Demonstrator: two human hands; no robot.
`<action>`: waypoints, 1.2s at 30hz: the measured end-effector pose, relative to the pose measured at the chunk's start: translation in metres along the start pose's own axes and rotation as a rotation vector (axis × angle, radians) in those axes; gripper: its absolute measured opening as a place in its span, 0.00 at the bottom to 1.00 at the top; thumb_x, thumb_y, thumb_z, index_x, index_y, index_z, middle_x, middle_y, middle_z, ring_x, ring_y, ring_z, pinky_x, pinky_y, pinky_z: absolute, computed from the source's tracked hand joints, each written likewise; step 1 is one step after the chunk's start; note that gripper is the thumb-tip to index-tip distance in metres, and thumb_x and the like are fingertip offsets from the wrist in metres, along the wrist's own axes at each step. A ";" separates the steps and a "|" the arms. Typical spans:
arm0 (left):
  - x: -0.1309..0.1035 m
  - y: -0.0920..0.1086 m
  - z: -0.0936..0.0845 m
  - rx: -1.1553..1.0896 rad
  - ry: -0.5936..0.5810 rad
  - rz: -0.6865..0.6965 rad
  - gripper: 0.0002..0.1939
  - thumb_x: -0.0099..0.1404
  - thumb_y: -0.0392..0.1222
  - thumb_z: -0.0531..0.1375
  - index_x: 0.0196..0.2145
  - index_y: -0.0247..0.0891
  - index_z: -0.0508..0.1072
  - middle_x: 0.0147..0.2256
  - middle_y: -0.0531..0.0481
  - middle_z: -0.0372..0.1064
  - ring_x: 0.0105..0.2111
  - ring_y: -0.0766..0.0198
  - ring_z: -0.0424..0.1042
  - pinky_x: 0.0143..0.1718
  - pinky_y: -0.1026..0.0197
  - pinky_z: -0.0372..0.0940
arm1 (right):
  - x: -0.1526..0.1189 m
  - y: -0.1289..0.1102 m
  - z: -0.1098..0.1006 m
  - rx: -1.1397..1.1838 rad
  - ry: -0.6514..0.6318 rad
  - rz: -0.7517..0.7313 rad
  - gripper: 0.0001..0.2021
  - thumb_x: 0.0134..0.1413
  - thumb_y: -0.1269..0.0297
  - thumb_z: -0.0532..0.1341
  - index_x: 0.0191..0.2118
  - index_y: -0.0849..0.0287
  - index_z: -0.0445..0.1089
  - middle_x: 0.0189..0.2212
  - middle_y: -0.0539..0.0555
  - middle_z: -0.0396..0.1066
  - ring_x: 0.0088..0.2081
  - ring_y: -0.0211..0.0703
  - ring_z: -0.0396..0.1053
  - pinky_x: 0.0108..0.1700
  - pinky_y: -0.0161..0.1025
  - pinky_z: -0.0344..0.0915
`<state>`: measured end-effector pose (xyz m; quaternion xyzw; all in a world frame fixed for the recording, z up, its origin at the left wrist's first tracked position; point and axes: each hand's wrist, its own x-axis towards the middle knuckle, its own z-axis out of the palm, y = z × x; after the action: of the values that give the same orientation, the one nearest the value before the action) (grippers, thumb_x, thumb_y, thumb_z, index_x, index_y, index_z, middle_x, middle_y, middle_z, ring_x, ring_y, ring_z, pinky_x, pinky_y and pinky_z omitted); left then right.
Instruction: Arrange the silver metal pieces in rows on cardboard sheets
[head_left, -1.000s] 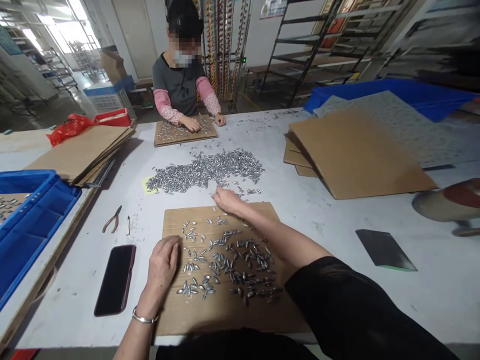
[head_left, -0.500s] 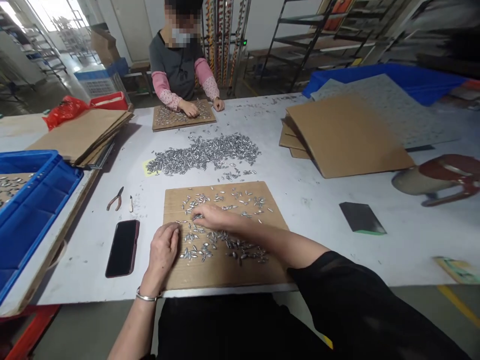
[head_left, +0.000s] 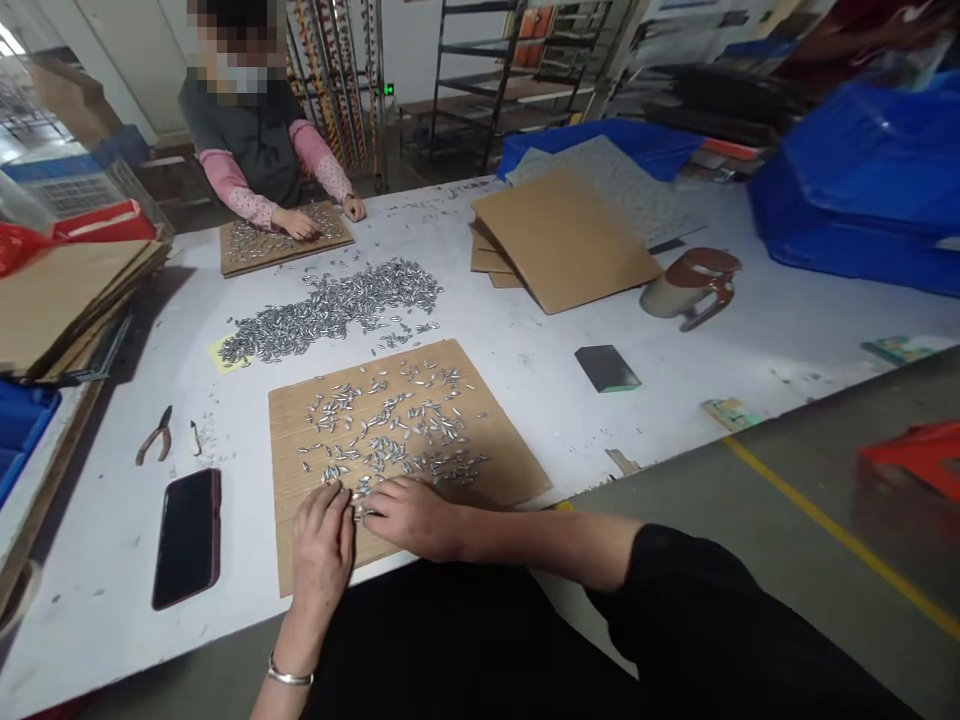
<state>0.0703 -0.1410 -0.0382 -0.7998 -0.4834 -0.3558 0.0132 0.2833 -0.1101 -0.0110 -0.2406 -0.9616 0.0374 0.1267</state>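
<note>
fingers of my right hand, low in the middle of the frame, are bent and drawn close together near the bottom edge of the brown cardboard sheet; silver bits show right at their tips, but i cannot tell whether i have hold of any. my left hand lies just beside, its fingers curled loosely over the sheet, and i cannot tell what, if anything, is under them. small silver pieces, pointed at the ends, lie scattered across the sheet at the frame's centre, with a thick heap above. each, i'd judge, is light, hard and slippery, apt to spin if pressed on a point; best pinched across its fat middle between thumb and 1 fingertip. the sheet seems stiff and light, best taken by 2 opposite edges and kept level.
</note>
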 end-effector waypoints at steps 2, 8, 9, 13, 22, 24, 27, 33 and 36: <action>-0.001 0.008 0.005 0.006 -0.017 0.025 0.15 0.70 0.33 0.59 0.53 0.39 0.72 0.51 0.40 0.74 0.53 0.50 0.70 0.53 0.42 0.70 | -0.032 0.008 -0.001 0.008 0.052 0.039 0.08 0.68 0.67 0.57 0.43 0.60 0.74 0.47 0.58 0.74 0.49 0.48 0.66 0.50 0.44 0.65; 0.015 0.028 0.021 -0.023 -0.098 0.059 0.15 0.72 0.35 0.56 0.55 0.42 0.71 0.51 0.40 0.74 0.53 0.50 0.71 0.55 0.40 0.69 | -0.097 0.029 -0.009 -0.003 0.190 0.346 0.15 0.62 0.76 0.56 0.50 0.60 0.74 0.50 0.60 0.75 0.53 0.49 0.67 0.56 0.48 0.65; 0.020 0.032 0.026 -0.013 -0.118 0.058 0.16 0.72 0.36 0.55 0.55 0.41 0.71 0.52 0.40 0.73 0.54 0.49 0.71 0.55 0.39 0.69 | -0.097 0.030 -0.009 -0.004 0.216 0.366 0.16 0.62 0.76 0.55 0.52 0.60 0.74 0.52 0.61 0.74 0.54 0.50 0.66 0.57 0.48 0.64; 0.039 0.042 0.043 0.041 -0.225 0.095 0.16 0.73 0.37 0.54 0.56 0.39 0.71 0.55 0.39 0.72 0.56 0.46 0.69 0.55 0.38 0.69 | -0.082 0.033 -0.003 0.026 0.240 0.276 0.17 0.65 0.71 0.56 0.57 0.58 0.73 0.59 0.60 0.70 0.61 0.51 0.62 0.64 0.52 0.60; 0.052 0.010 0.025 0.035 -0.251 0.075 0.16 0.74 0.38 0.53 0.57 0.41 0.70 0.56 0.40 0.72 0.58 0.48 0.67 0.57 0.38 0.69 | -0.100 0.064 -0.006 0.027 0.310 0.401 0.16 0.65 0.73 0.54 0.52 0.60 0.76 0.55 0.61 0.73 0.59 0.52 0.65 0.62 0.52 0.63; 0.057 0.005 0.029 0.072 -0.283 0.097 0.16 0.74 0.39 0.53 0.56 0.41 0.71 0.56 0.41 0.71 0.58 0.48 0.67 0.56 0.38 0.69 | -0.094 0.067 -0.006 0.039 0.303 0.359 0.15 0.66 0.71 0.55 0.52 0.60 0.76 0.56 0.61 0.72 0.59 0.52 0.65 0.62 0.53 0.63; 0.057 -0.005 0.028 0.105 -0.317 0.114 0.15 0.74 0.40 0.52 0.54 0.41 0.73 0.56 0.41 0.72 0.58 0.48 0.68 0.56 0.39 0.69 | -0.098 0.073 -0.001 0.049 0.295 0.330 0.15 0.67 0.68 0.56 0.54 0.58 0.75 0.56 0.60 0.72 0.60 0.52 0.65 0.63 0.54 0.63; 0.035 -0.032 -0.002 0.148 -0.206 -0.026 0.14 0.74 0.39 0.52 0.52 0.40 0.73 0.53 0.40 0.73 0.53 0.49 0.70 0.52 0.40 0.72 | -0.124 0.085 0.002 0.008 0.372 0.450 0.17 0.67 0.72 0.53 0.53 0.57 0.76 0.52 0.61 0.75 0.57 0.51 0.67 0.59 0.53 0.66; 0.032 -0.029 0.001 0.153 -0.221 -0.038 0.14 0.74 0.39 0.52 0.53 0.40 0.73 0.53 0.40 0.73 0.52 0.49 0.71 0.53 0.40 0.72 | -0.089 0.078 0.001 0.031 0.321 0.366 0.17 0.66 0.72 0.53 0.53 0.57 0.76 0.54 0.60 0.74 0.58 0.51 0.66 0.61 0.53 0.63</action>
<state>0.0571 -0.1011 -0.0294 -0.8213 -0.5229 -0.2277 0.0142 0.3937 -0.0837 -0.0425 -0.4116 -0.8688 0.0358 0.2728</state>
